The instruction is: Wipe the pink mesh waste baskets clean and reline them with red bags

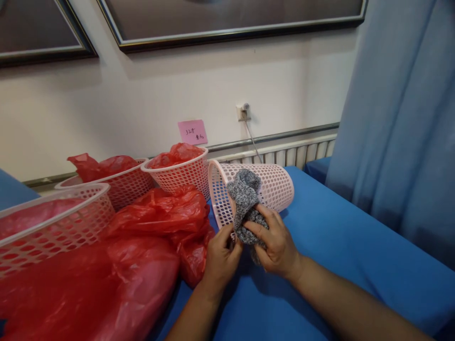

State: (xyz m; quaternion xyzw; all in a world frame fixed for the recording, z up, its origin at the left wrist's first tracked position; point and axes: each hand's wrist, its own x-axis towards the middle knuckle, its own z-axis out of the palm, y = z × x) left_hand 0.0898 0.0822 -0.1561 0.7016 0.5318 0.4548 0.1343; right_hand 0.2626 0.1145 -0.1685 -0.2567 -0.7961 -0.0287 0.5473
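A grey knitted sock (244,199), bunched up, is held above the blue table (337,237). My right hand (275,241) is wrapped round its lower part, fingers closed. My left hand (222,255) pinches the sock's lower left edge, fingers closed. Just behind the sock lies a pink perforated basket (273,182) tipped on its side, its mouth facing left.
Red plastic bags (106,279) cover the table's left side. Three upright pink baskets stand at left: one in front (53,222), two behind (124,182), (181,173), with red bags in them. A blue curtain (398,118) hangs at right. A pink note (192,131) is on the wall.
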